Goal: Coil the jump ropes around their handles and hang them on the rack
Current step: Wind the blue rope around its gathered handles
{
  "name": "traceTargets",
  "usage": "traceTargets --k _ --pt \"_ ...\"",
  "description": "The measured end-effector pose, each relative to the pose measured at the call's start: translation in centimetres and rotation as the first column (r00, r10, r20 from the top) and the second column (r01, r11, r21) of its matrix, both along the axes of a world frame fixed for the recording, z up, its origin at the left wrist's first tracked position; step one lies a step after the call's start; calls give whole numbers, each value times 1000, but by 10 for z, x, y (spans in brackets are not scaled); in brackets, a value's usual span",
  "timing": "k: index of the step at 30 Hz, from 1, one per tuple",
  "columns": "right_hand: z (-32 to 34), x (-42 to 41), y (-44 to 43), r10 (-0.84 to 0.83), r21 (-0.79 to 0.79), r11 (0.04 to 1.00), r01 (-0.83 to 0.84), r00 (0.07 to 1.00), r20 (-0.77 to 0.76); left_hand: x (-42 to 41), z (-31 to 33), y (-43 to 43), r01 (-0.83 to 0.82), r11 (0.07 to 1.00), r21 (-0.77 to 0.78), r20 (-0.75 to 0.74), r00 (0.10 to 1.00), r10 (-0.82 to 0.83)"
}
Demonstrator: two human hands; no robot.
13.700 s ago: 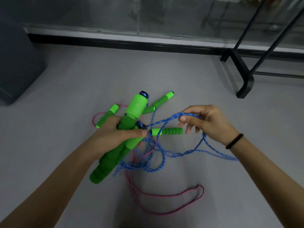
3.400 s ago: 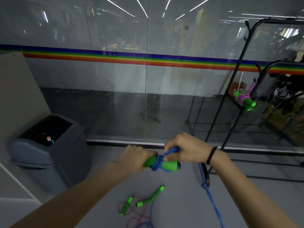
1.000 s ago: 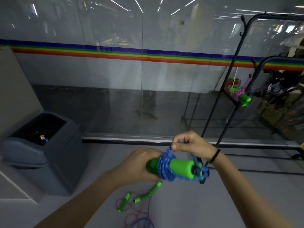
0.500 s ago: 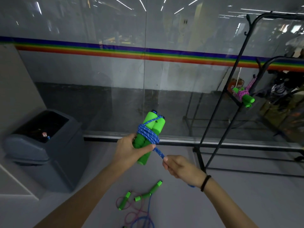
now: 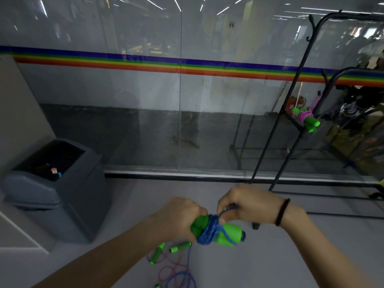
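Fingers of the left hand [image 5: 182,217] are clenched around the green handles [image 5: 225,233], low in the frame just right of centre, with the handles lying roughly level and their free ends pointing right. Blue rope [image 5: 208,231] is coiled in several turns around the handles beside that fist. Fingertips of the right hand [image 5: 247,204] pinch a strand of this rope just above the coil. On the grey floor [image 5: 291,256] below the hands lie more green handles [image 5: 158,249] with loose pink and blue rope [image 5: 176,273]. At the right edge stands the black rack [image 5: 291,104], and a coiled pink rope [image 5: 305,118] hangs on it, right of centre. A grey bin [image 5: 62,190] sits at the left.
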State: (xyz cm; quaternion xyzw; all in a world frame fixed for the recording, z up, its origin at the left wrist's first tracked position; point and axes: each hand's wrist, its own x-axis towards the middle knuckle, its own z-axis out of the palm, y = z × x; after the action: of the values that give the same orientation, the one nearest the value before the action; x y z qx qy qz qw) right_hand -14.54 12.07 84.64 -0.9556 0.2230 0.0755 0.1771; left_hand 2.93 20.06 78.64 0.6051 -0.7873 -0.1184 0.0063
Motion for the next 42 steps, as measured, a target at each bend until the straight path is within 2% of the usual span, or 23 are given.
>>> traceTargets --k 2,5,7,9,10,11,12,14,16,20,24,27,29,33,36,38,40,42 --pt "3 -2 -13 -22 258 966 -30 980 197 -3 7 2 109 990 89 -153 984 -95" --pt "-16 -4 -32 -271 554 833 -7 867 419 -6 14 7 115 980 161 -463 886 -28" --pt "-43 -8 -46 -488 688 723 62 751 445 -8 13 11 91 971 222 -669 739 84" --pt "-75 -11 -53 -685 755 620 213 616 388 -13 11 12 69 958 278 -824 529 201" --pt "-83 -10 -51 -704 723 635 271 588 398 -14 9 10 20 957 288 -866 432 252" --pt "-85 -3 -47 -692 698 668 260 563 452 -15 8 7 -49 952 303 -895 330 302" --pt "-83 4 -41 -638 656 719 228 591 494 -16 7 5 -104 938 329 -913 219 345" --pt "-83 13 -34 -601 625 755 199 591 538 -19 4 3 -128 908 398 -915 9 402" --pt "-84 12 -35 -565 541 809 229 556 610 -22 -2 5 -104 887 449 -891 -133 435" --pt "-86 -3 -43 -509 374 861 344 580 637 -29 -5 13 27 888 460 -861 -232 453" --pt "-83 -3 -32 -475 328 878 348 552 685 -25 4 11 87 869 487 -785 -392 479" --pt "-72 -3 -12 -414 202 878 435 473 778 -19 12 6 39 843 537 -744 -448 495" --pt "-58 -1 3 -317 84 869 487 418 851 -18 17 5 35 828 560 -723 -467 509" --pt "-32 9 25 -140 -61 875 479 373 917 -31 28 13 12 839 544 -775 -375 508" --pt "-18 14 38 -155 11 906 424 305 940 -42 36 22 -9 870 493 -825 -325 463" --pt "-10 13 46 -196 104 944 313 280 940 -44 42 26 -30 890 454 -854 -299 426" --pt "-4 10 53 -231 192 969 157 287 930 -43 50 30 -36 905 423 -866 -310 392" --pt "2 7 56 -228 206 973 106 287 930 -42 57 34 -26 913 407 -864 -335 376"
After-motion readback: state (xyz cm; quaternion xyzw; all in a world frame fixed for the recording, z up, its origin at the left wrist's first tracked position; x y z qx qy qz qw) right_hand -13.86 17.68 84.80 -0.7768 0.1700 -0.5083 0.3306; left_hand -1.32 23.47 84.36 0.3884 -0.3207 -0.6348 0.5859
